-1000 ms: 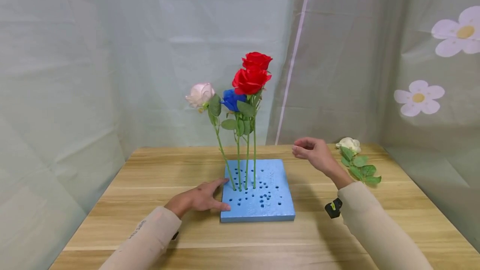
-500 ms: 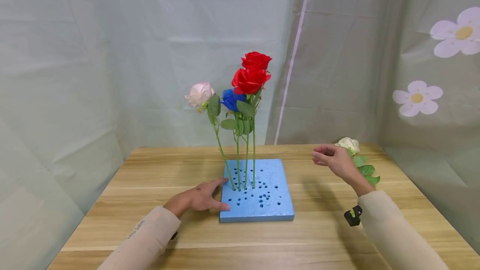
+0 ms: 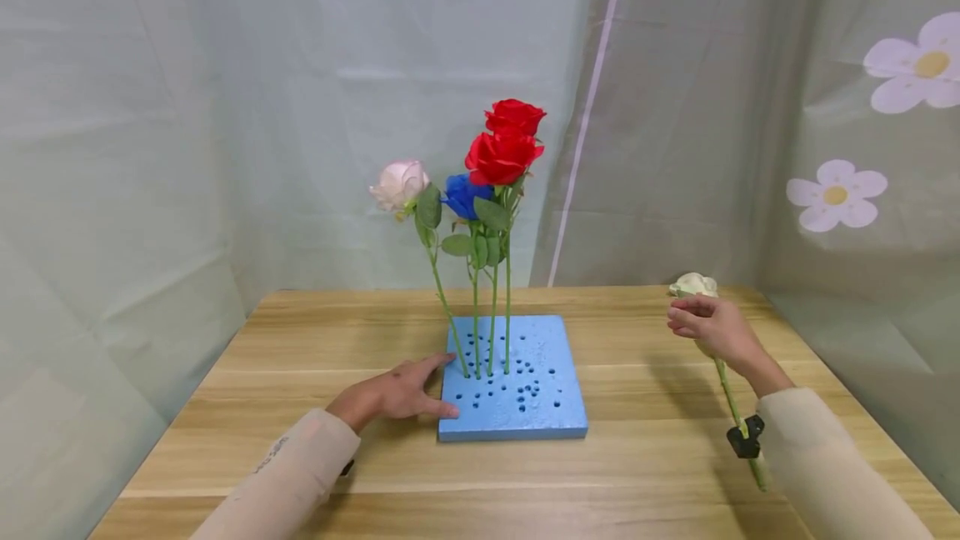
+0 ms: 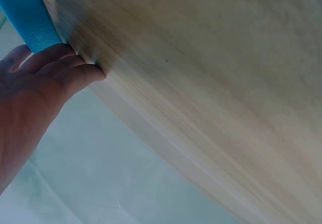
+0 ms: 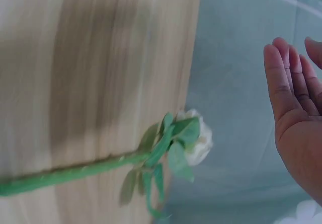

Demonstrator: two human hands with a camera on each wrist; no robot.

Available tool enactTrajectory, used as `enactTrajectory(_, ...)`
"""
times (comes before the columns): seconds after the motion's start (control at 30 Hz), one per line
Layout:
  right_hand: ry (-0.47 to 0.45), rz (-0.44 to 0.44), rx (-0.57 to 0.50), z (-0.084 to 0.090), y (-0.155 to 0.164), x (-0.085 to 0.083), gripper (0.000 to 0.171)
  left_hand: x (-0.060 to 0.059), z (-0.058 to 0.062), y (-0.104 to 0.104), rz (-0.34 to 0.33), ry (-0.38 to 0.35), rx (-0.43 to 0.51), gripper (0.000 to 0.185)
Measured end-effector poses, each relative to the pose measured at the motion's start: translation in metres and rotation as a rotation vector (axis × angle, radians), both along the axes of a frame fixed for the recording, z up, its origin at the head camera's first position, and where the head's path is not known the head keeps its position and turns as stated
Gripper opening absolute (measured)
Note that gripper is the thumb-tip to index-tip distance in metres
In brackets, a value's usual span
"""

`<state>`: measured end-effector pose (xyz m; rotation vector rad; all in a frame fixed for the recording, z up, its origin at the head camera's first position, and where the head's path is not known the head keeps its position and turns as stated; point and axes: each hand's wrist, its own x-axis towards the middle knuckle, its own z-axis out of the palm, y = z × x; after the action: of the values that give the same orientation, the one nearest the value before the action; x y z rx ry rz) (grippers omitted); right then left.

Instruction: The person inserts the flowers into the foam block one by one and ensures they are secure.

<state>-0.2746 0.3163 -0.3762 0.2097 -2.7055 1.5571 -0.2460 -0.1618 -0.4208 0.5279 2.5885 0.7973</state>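
Note:
A blue foam block [image 3: 551,419] with several holes lies on the wooden table [image 3: 322,332]. Two red roses [image 3: 502,158], a blue rose [image 3: 460,196] and a pale pink rose [image 3: 399,184] stand upright in it. My left hand [image 3: 401,394] lies flat on the table, its straight fingers [image 4: 65,68] touching the block's left edge [image 4: 30,17]. A white rose [image 3: 693,283] lies on the table at the right, its stem [image 3: 731,407] pointing toward me. My right hand [image 3: 708,325] hovers over it with straight fingers [image 5: 289,78], apart from the flower [image 5: 198,141].
Pale cloth curtains close in the table at the back and both sides. The right one carries printed flowers [image 3: 836,194]. The table's right edge runs close beside the white rose.
My right hand has moved rightward from beside the foam block to above the white rose. The left hand and the standing roses have stayed put.

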Motion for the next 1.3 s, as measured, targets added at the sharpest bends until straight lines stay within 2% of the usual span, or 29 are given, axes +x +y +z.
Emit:
enactTrajectory(0.3, -0.040, -0.058, 0.053, -0.010, 0.024, 0.006, 0.052, -0.001, 0.000, -0.001, -0.008, 0.003, -0.003, 0.097)
enactTrajectory(0.57, -0.150, -0.063, 0.081, -0.018, 0.050, 0.014, 0.048, -0.001, 0.000, 0.000, -0.008, 0.001, -0.004, 0.097)
enactTrajectory(0.73, -0.221, -0.087, 0.024, -0.025, 0.058, 0.018, 0.044, 0.000, 0.000, 0.000, -0.001, 0.001, -0.013, 0.096)
enactTrajectory(0.93, -0.312, -0.124, 0.013, -0.032, 0.064, 0.021, 0.036, 0.001, 0.000, -0.001, 0.001, -0.003, -0.017, 0.096)
enactTrajectory(1.03, -0.365, -0.125, -0.033, -0.035, 0.068, 0.022, 0.035, 0.001, 0.000, -0.001, -0.001, -0.002, -0.016, 0.096)
enactTrajectory(1.17, -0.402, -0.120, -0.101, -0.040, 0.072, 0.023, 0.038, 0.001, 0.000, -0.001, -0.004, 0.000, -0.015, 0.096)
enactTrajectory(1.3, -0.434, -0.138, -0.101, -0.042, 0.075, 0.022, 0.031, 0.000, 0.000, -0.001, -0.003, -0.002, -0.013, 0.097)
